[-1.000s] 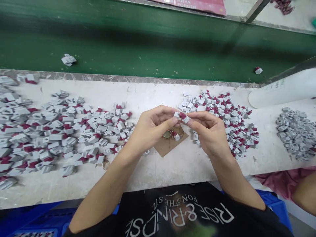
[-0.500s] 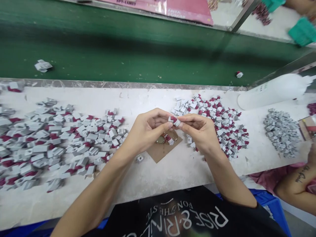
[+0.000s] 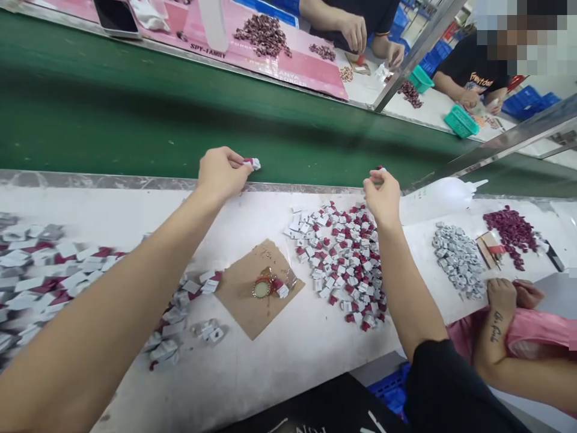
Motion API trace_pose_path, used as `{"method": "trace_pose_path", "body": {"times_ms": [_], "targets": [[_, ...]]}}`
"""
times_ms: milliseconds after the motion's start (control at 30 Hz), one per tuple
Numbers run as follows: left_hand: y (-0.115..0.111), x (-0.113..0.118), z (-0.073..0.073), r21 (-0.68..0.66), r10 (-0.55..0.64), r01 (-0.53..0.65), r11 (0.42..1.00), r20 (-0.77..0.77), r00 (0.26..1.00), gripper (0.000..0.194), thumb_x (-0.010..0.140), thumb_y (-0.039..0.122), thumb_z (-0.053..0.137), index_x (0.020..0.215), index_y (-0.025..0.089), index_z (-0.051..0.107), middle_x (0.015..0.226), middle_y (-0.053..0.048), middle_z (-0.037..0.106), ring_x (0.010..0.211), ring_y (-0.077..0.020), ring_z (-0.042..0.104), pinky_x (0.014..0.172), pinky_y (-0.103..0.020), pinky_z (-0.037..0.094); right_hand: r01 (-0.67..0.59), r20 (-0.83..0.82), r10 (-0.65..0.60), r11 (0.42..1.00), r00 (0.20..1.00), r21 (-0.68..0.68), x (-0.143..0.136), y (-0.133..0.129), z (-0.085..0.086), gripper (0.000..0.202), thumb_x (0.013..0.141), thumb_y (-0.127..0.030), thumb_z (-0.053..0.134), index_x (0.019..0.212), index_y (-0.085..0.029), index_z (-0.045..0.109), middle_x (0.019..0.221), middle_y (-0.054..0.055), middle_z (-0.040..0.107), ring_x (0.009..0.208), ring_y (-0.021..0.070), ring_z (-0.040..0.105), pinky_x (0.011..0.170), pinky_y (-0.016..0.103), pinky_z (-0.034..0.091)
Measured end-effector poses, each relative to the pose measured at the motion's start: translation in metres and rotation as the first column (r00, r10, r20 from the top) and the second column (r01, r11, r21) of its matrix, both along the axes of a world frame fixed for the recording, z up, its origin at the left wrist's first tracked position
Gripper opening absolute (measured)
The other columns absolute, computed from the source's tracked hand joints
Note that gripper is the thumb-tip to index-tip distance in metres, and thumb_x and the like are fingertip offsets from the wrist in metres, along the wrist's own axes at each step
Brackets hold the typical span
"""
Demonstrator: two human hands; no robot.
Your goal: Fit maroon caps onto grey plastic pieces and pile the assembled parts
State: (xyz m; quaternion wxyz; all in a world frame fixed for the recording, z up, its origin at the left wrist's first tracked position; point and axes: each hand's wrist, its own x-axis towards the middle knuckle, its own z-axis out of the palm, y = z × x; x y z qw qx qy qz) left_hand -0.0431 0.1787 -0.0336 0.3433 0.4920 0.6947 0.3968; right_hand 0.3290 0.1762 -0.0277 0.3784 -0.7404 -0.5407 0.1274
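My left hand (image 3: 224,172) reaches out to the edge of the green belt (image 3: 288,150). Its thumb and fingers pinch a small white and dark-red part (image 3: 252,163). Farther right, my right hand (image 3: 383,193) is also at the belt's near edge, fingers curled closed around another small red and white piece (image 3: 381,169), mostly hidden by the fingertips. Between my forearms lies a brown cardboard square (image 3: 252,319) bearing a round gold-rimmed item (image 3: 261,288) and a white and red part (image 3: 281,288).
A heap of joined white and red parts (image 3: 338,258) lies left of my right forearm; looser parts (image 3: 54,270) spread at left. A white bottle (image 3: 437,193) lies at right near a grey heap (image 3: 457,258). A co-worker's tattooed arm (image 3: 496,337) rests at right; other people work beyond the belt.
My hands have separated from their shared hold on a part above the cardboard and moved forward to the belt, left hand leftward, right hand rightward. The view has tilted up.
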Motion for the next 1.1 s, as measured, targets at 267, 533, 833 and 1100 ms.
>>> {"method": "trace_pose_path", "body": {"times_ms": [267, 533, 833, 1100], "targets": [[0.022, -0.015, -0.013, -0.036, 0.077, -0.079, 0.996, -0.073, 0.994, 0.032, 0.084, 0.015, 0.091, 0.079, 0.024, 0.061, 0.081, 0.000, 0.066, 0.107, -0.0292, 0.062, 0.116, -0.057, 0.048, 0.296, -0.075, -0.305, 0.948, 0.949, -0.113, 0.036, 0.095, -0.005, 0.023, 0.097, -0.022, 0.082, 0.107, -0.002, 0.080, 0.094, 0.024, 0.079, 0.076, 0.0366, 0.084, 0.070, 0.049, 0.066], [0.012, -0.033, -0.023, -0.048, 0.123, -0.134, 0.990, -0.187, 0.975, 0.023, 0.085, 0.023, 0.088, 0.097, 0.024, 0.068, 0.116, -0.011, 0.078, 0.126, -0.0392, 0.069, 0.109, -0.056, 0.052, 0.291, -0.150, -0.301, 0.953, 0.942, -0.083, 0.022, 0.096, -0.011, 0.031, 0.086, 0.000, 0.079, 0.067, -0.018, 0.063, 0.077, 0.016, 0.080, 0.057, 0.0128, 0.071, 0.061, 0.036, 0.055], [-0.121, -0.031, 0.016, -0.030, -0.339, 0.348, 0.937, -0.318, 0.885, 0.024, 0.096, 0.024, 0.072, 0.119, 0.023, 0.073, 0.128, -0.014, 0.074, 0.133, -0.0411, 0.063, 0.119, -0.057, 0.050, -0.068, -0.258, 0.066, 0.998, 0.964, 0.002, -0.017, 0.027, 0.005, 0.012, 0.078, -0.002, 0.092, 0.083, -0.011, 0.085, 0.075, 0.013, 0.082, 0.065, 0.0174, 0.079, 0.071, 0.040, 0.064], [-0.113, 0.022, 0.006, -0.061, -0.662, 0.704, 0.707, -0.407, 0.630, 0.034, 0.097, 0.007, 0.064, 0.126, 0.021, 0.071, 0.135, -0.015, 0.075, 0.132, -0.0382, 0.064, 0.114, -0.051, 0.052, -0.371, -0.350, 0.363, 0.927, 0.864, 0.046, -0.059, -0.058, 0.030, 0.017, 0.084, -0.021, 0.095, 0.098, -0.021, 0.085, 0.086, 0.006, 0.083, 0.076, 0.0256, 0.082, 0.078, 0.048, 0.074]]}}
